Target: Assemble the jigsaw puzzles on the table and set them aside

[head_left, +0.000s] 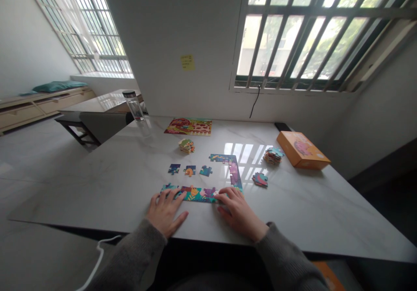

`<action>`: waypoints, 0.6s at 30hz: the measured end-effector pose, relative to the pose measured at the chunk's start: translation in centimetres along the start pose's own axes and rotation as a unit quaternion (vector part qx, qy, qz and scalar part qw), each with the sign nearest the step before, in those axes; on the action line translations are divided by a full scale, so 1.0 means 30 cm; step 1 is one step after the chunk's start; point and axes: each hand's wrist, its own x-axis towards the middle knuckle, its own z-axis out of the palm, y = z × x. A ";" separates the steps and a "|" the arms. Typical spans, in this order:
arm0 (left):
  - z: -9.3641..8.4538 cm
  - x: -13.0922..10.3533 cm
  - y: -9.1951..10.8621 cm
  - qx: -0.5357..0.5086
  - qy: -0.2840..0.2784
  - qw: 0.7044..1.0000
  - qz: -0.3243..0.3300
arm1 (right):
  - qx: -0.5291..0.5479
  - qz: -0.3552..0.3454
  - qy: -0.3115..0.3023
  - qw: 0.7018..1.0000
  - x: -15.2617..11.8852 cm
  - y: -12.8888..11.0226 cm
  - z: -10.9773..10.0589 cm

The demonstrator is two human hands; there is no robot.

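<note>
On the white table lies a partly joined jigsaw puzzle (195, 194), its strips running along the bottom, up the right side and a short way along the top. My left hand (166, 210) rests with spread fingers on the left end of the bottom strip. At the bottom right corner, the fingertips of my right hand (239, 210) touch the strip, fingers stretched and apart. Loose puzzle pieces sit inside the outline: a dark blue piece (174, 168), one with an orange shape (190, 170) and a teal one (206, 170).
Stacks of pieces stand behind (186, 146) and to the right (273, 155), with a small pile (260, 179) nearer. Further back are a picture sheet (189, 126), an orange box (302, 150), a black object (282, 127) and a glass bottle (134, 106).
</note>
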 end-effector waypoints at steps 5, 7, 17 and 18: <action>-0.003 0.001 0.000 0.000 -0.005 1.000 -0.002 | -0.077 -0.003 0.009 0.997 0.140 0.084 -0.019; -0.002 0.001 0.000 0.001 -0.004 1.000 0.000 | -0.119 0.019 -0.004 0.993 0.226 0.123 -0.017; -0.017 0.005 0.011 0.008 0.005 1.000 0.002 | -0.193 0.086 -0.095 0.973 0.436 0.208 0.038; -0.020 0.006 0.016 0.008 0.003 1.000 0.001 | -0.195 0.084 -0.094 0.973 0.432 0.214 0.036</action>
